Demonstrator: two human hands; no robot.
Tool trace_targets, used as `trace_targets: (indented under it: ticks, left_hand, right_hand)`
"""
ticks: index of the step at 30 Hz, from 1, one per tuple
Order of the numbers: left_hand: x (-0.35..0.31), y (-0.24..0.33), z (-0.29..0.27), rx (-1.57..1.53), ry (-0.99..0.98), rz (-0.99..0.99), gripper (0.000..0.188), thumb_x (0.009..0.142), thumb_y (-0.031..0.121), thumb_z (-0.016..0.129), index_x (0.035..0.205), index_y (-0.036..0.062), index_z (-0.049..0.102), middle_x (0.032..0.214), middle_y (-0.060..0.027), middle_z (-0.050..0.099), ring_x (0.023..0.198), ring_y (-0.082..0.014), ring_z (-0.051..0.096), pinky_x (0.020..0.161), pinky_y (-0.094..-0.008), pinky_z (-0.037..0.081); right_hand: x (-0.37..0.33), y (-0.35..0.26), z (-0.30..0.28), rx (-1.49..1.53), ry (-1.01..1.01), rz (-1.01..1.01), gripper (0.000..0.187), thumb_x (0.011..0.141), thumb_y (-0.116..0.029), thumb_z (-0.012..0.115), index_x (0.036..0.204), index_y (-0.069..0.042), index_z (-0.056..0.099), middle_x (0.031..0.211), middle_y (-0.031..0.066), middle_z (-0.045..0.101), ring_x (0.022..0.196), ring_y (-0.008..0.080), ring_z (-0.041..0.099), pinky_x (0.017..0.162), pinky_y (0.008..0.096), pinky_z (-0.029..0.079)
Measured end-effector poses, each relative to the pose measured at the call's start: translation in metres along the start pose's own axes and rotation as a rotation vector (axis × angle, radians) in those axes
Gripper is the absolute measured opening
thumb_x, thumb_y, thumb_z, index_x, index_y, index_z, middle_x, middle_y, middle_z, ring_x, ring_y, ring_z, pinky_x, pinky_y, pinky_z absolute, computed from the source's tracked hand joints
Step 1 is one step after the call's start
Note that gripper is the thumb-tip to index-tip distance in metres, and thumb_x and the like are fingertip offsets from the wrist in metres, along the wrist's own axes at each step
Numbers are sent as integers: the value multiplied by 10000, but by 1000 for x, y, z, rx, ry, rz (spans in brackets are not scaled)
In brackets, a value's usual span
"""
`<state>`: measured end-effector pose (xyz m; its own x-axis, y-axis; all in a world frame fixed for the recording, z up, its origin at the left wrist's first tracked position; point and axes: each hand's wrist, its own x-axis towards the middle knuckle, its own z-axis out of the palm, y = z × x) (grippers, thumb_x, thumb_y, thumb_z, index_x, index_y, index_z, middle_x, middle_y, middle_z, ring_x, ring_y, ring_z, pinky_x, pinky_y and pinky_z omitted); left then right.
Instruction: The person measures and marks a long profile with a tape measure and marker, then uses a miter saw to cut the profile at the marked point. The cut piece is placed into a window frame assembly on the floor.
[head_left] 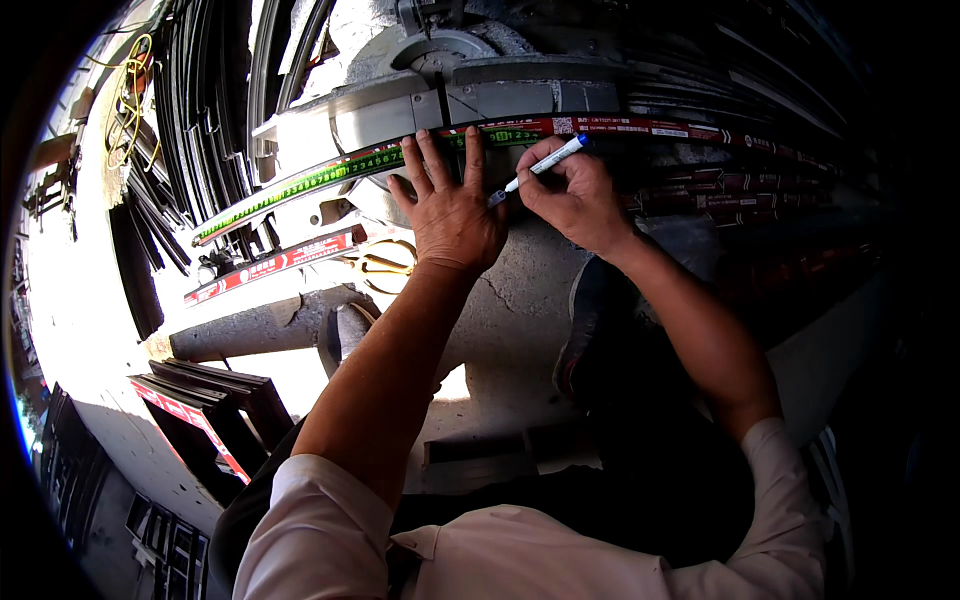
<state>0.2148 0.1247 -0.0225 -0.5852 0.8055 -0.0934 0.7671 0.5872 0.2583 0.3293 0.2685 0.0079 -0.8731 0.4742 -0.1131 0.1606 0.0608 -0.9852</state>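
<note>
My left hand (458, 225) lies flat with its fingers spread, the fingertips pressing on a green tape measure (375, 160). The tape runs along a long dark bar with red printed film (640, 126), which crosses in front of a grey metal fence (395, 93). My right hand (578, 200) pinches a white marker pen with a blue end (548, 162). The pen slants down to the left, its lower end beside my left hand, below the bar. Whether that end touches anything I cannot tell.
Yellow-handled scissors (385, 262) and a short red-filmed strip (275, 265) lie left of my left forearm. Black frames (205, 400) stand at the lower left. Dark long profiles (205, 90) are stacked at the far left, with more red-filmed bars (740, 200) on the right.
</note>
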Motion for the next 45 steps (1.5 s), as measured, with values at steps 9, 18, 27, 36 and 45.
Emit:
trace_targets:
  ticks: [9, 18, 27, 36, 45]
  left_hand:
    - [0, -1, 7, 20, 55, 11, 879, 940, 540, 583, 1685, 236, 228, 1671, -372, 128, 1562, -554, 94, 1166, -740, 149]
    - [0, -1, 11, 34, 43, -7, 873, 946, 469, 597, 1691, 248, 200, 1684, -356, 112, 1573, -535, 80, 1180, -734, 124]
    - [1, -3, 13, 40, -7, -11, 933, 956, 521, 613, 1700, 234, 130, 1703, -345, 47, 1584, -535, -1, 1193, -752, 53]
    - [0, 2, 5, 48, 31, 7, 917, 916, 482, 640, 1688, 233, 210, 1673, -363, 141, 1559, -547, 113, 1175, -715, 168]
    - [-1, -2, 4, 27, 53, 31, 1004, 835, 421, 704, 1687, 227, 209, 1647, -391, 169, 1544, -569, 131, 1160, -727, 186]
  right_hand:
    - [-3, 23, 23, 175, -1, 217, 129, 1011, -140, 693, 995, -13, 673, 828, 42, 703, 770, 88, 661, 690, 257, 539]
    - [-3, 30, 28, 137, -6, 258, 198, 1046, -189, 665, 967, -8, 651, 774, 37, 688, 644, 61, 598, 588, 236, 501]
    - [-5, 32, 41, 208, 115, 356, 259, 1011, -245, 700, 908, -9, 677, 729, 28, 680, 576, 81, 591, 528, 258, 483]
    - [-12, 26, 38, 260, 175, 417, 237, 1032, -242, 698, 965, -25, 632, 766, 21, 646, 620, 69, 569, 555, 253, 481]
    - [-74, 52, 11, -104, 205, 122, 147, 1027, -117, 692, 925, -50, 610, 708, -46, 566, 639, 2, 473, 572, 215, 405]
